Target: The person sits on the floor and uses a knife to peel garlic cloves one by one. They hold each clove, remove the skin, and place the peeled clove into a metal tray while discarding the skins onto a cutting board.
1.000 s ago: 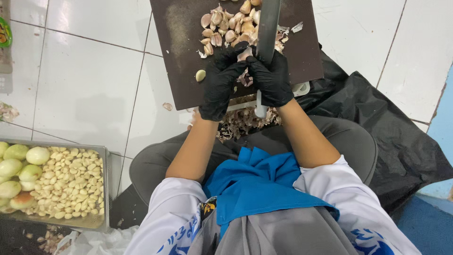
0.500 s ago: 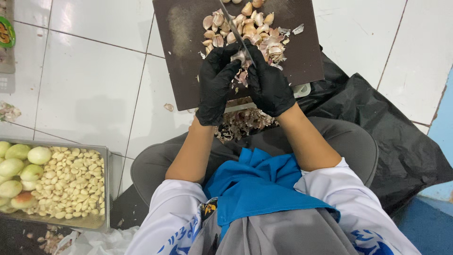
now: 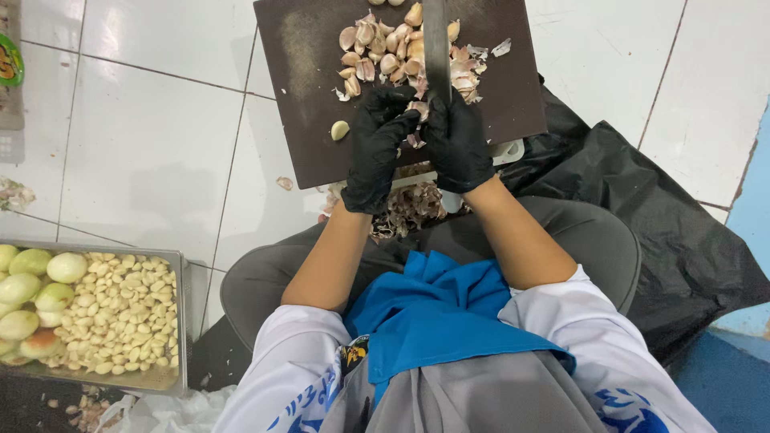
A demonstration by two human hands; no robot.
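Both my hands wear black gloves and meet over the near half of a dark cutting board (image 3: 305, 96) on the tiled floor. My right hand (image 3: 459, 140) grips a knife (image 3: 435, 48) whose broad blade points away from me over a pile of unpeeled garlic cloves (image 3: 385, 48). My left hand (image 3: 377, 148) pinches a small garlic clove (image 3: 418, 107) against the base of the blade. One peeled clove (image 3: 340, 129) lies alone on the board, left of my left hand. Garlic skins (image 3: 413, 207) are heaped at the board's near edge, between my knees.
A metal tray (image 3: 181, 321) at the lower left holds many peeled cloves (image 3: 120, 313) and several pale green round bulbs (image 3: 32, 289). A black plastic bag (image 3: 642, 216) spreads on the floor to the right. Loose skins lie on the white tiles.
The knife turned from flat to edge-on and now shows its broad side again. Both hands stayed together at the pile's near edge, shifting only slightly.
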